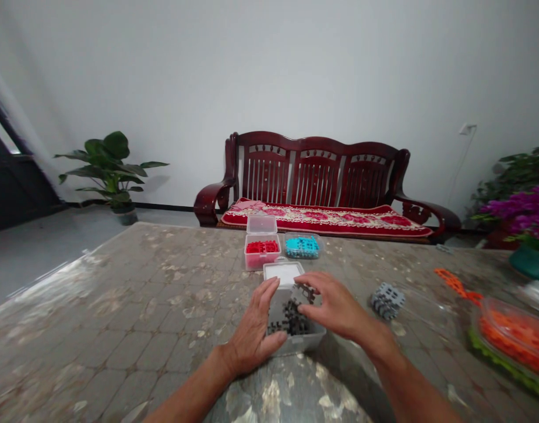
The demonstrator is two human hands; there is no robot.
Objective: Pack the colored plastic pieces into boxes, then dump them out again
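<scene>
Right fingers pinch dark-grey notched piece; left fingers, spread, touch translucent box.

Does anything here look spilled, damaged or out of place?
No damage is apparent. What stands out is the orange strip, lying on the tablecloth outside the orange-filled container; by contrast, the red pieces and blue pieces sit inside theirs.

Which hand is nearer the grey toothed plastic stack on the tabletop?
Right: the right hand is left of the grey toothed plastic stack; the left hand is farther left, at the translucent plastic box.
</scene>
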